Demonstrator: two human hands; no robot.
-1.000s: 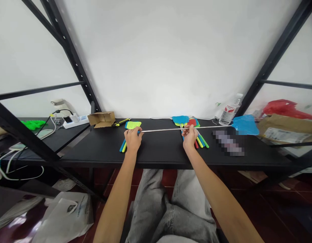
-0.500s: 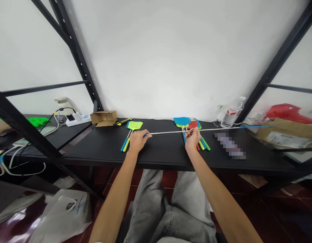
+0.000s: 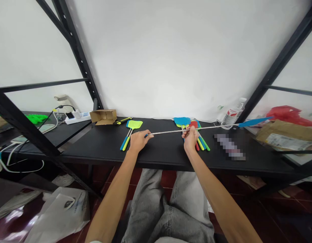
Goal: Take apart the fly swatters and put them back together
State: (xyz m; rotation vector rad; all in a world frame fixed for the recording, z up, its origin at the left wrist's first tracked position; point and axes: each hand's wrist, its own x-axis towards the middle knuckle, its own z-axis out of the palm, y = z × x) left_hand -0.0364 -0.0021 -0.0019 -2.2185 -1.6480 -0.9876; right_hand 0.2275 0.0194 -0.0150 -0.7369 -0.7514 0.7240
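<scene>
My left hand [image 3: 138, 141] grips the blue handle end of a long extended fly swatter [image 3: 208, 128]. Its thin metal rod runs rightward over the black shelf [image 3: 161, 153]. My right hand [image 3: 190, 139] pinches that rod near its middle. The swatter's blue head [image 3: 254, 121] sticks out far right, seen edge-on and raised a little. Under my right hand lies a pile of collapsed swatters [image 3: 193, 130] in blue, red, green and yellow. Two more short swatters [image 3: 130, 132], one with a lime head, lie just left of my left hand.
A water bottle [image 3: 231, 114] stands at the back right beside a black upright post. A cardboard box [image 3: 103, 116] and a yellow-black utility knife [image 3: 122, 120] sit at the back left. A power strip [image 3: 75, 117] with cables lies farther left. Brown parcels and a red bag [image 3: 287, 130] are on the right.
The swatter has turned about its rod: its blue head, flat a second ago, now shows edge-on and sits slightly higher to the right. My left hand has slid a little right.
</scene>
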